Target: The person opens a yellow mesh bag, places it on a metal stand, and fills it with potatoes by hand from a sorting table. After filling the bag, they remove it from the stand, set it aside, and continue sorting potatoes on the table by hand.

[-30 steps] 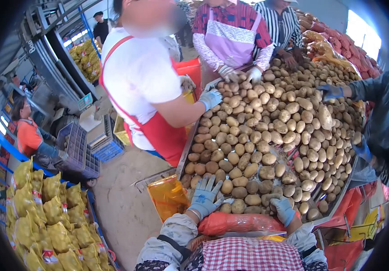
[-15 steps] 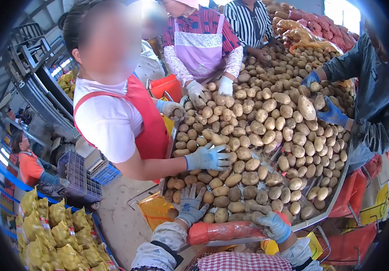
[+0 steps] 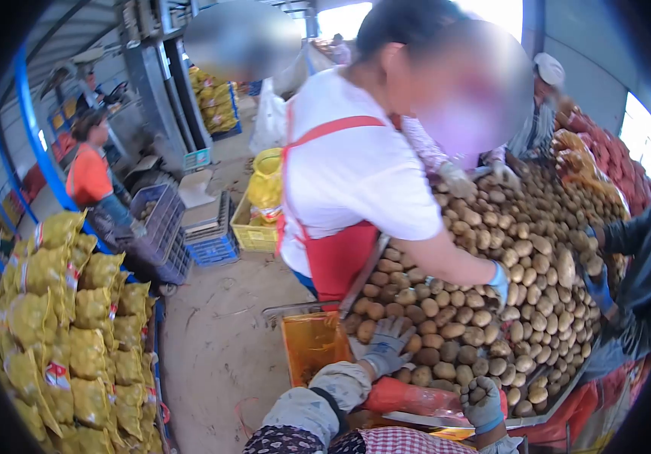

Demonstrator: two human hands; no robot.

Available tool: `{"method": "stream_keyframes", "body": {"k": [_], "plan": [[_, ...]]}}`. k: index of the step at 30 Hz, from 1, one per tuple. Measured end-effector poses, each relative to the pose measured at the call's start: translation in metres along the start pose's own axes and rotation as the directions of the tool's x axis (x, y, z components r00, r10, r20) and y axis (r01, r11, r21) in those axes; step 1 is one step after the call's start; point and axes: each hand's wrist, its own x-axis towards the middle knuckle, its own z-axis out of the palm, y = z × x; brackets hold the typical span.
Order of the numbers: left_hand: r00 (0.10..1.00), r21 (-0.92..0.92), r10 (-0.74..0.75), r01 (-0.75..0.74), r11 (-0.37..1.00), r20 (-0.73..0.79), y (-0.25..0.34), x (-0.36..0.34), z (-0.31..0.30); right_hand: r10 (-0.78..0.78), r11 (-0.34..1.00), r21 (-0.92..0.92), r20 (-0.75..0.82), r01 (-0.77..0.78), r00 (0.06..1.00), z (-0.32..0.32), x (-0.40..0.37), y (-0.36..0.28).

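Potatoes [image 3: 458, 331] lie heaped across a metal-edged sorting table [image 3: 359, 284]. My left hand [image 3: 387, 348], in a grey-blue glove, rests palm down on the potatoes at the near left corner, its fingers spread and nothing gripped. Above the table's near edge, my right hand [image 3: 484, 408] is raised with its gloved fingers curled round what looks like a small brown potato [image 3: 478, 394], mostly hidden by the fingers. A red plastic-wrapped roll [image 3: 416, 396] runs along the near edge between my hands.
At left, a person in a red apron [image 3: 340, 253] reaches over the heap. Another person's blue glove [image 3: 601, 291] works at right. An orange-yellow bag [image 3: 312, 344] hangs at the near left corner. Yellow net sacks [image 3: 91, 352] are stacked left; crates [image 3: 210, 234] stand behind.
My view has swung left. My right hand has lifted off the near edge and its fingers have curled in. The person in the red apron leans and reaches further over the potatoes.
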Motion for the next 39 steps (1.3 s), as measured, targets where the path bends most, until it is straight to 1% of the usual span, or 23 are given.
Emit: {"method": "stream_keyframes", "body": {"k": [1,2,4,5,6,8,9,10,12,15,17,19,21,22,24,25,27,28,30,33,34,37,39], "plan": [[0.998,-0.040,0.050,-0.051,0.998,-0.026,-0.004,-0.003,0.001,0.013,0.996,-0.093,0.042,-0.009,0.999,0.014,-0.005,0.007],[0.999,-0.046,0.030,-0.032,0.998,-0.044,-0.007,-0.007,0.001,0.020,0.993,-0.118,0.052,-0.013,0.998,0.024,-0.002,0.016],[0.981,-0.148,0.080,-0.107,0.983,-0.179,-0.006,-0.023,-0.014,0.008,0.942,-0.329,0.215,0.065,0.977,0.038,0.004,0.036],[0.984,-0.196,0.046,-0.080,0.977,-0.172,-0.008,-0.035,-0.029,-0.067,0.818,-0.530,0.299,0.224,0.952,0.045,0.006,0.047],[0.983,-0.199,0.030,-0.067,0.978,-0.182,-0.019,-0.046,-0.031,-0.056,0.811,-0.542,0.306,0.222,0.950,0.053,0.008,0.055],[0.944,-0.249,0.029,-0.116,0.962,-0.327,-0.039,-0.071,-0.033,-0.050,0.732,-0.618,0.371,0.287,0.927,0.069,0.012,0.069],[0.952,-0.276,-0.020,-0.069,0.959,-0.306,-0.044,-0.085,-0.051,0.012,0.821,-0.549,0.295,0.159,0.955,0.090,0.002,0.074],[0.949,-0.279,-0.030,-0.061,0.958,-0.313,-0.056,-0.098,-0.056,0.019,0.815,-0.557,0.299,0.158,0.954,0.104,-0.003,0.082],[0.942,-0.283,-0.087,-0.010,0.959,-0.325,-0.079,-0.123,-0.057,0.026,0.751,-0.629,0.335,0.203,0.942,0.126,-0.008,0.097],[0.908,-0.335,-0.176,0.043,0.941,-0.379,-0.108,-0.149,-0.061,0.077,0.744,-0.652,0.303,0.148,0.950,0.142,-0.004,0.115],[0.878,-0.367,-0.244,0.085,0.926,-0.411,-0.120,-0.162,-0.065,0.077,0.730,-0.663,0.319,0.164,0.945,0.154,-0.003,0.130],[0.874,-0.390,-0.266,0.096,0.916,-0.408,-0.130,-0.170,-0.062,0.074,0.717,-0.673,0.330,0.180,0.941,0.170,-0.007,0.143],[0.870,-0.412,-0.281,0.101,0.905,-0.405,-0.136,-0.175,-0.061,0.147,0.732,-0.666,0.358,0.141,0.922,0.187,-0.013,0.150],[0.874,-0.426,-0.289,0.106,0.898,-0.392,-0.137,-0.177,-0.062,0.146,0.730,-0.668,0.356,0.142,0.923,0.190,-0.012,0.151],[0.879,-0.441,-0.293,0.108,0.891,-0.377,-0.139,-0.180,-0.063,0.188,0.684,-0.714,0.372,0.151,0.909,0.192,-0.007,0.151],[0.882,-0.444,-0.292,0.108,0.889,-0.371,-0.140,-0.181,-0.064,0.183,0.686,-0.712,0.370,0.151,0.911,0.190,-0.003,0.151],[0.888,-0.445,-0.281,0.100,0.890,-0.363,-0.140,-0.182,-0.066,0.202,0.565,-0.777,0.456,0.277,0.867,0.189,0.000,0.149],[0.887,-0.456,-0.283,0.094,0.885,-0.366,-0.140,-0.182,-0.068,0.192,0.570,-0.773,0.456,0.279,0.869,0.191,-0.002,0.151],[0.892,-0.465,-0.272,0.080,0.882,-0.362,-0.141,-0.181,-0.066,0.176,0.747,-0.664,0.248,0.035,0.952,0.201,-0.011,0.155],[0.902,-0.457,-0.242,0.056,0.888,-0.359,-0.142,-0.177,-0.063,0.140,0.735,-0.676,0.213,0.043,0.967,0.205,-0.017,0.153],[0.907,-0.454,-0.232,0.052,0.890,-0.351,-0.140,-0.176,-0.064,0.133,0.742,-0.669,0.209,0.042,0.969,0.203,-0.017,0.152],[0.923,-0.456,-0.207,0.038,0.889,-0.326,-0.136,-0.172,-0.065,0.160,0.777,-0.628,0.136,-0.040,0.978,0.195,-0.016,0.143],[0.932,-0.461,-0.188,0.026,0.887,-0.310,-0.133,-0.170,-0.065,0.130,0.803,-0.595,0.147,-0.017,0.981,0.198,-0.024,0.143]]}}
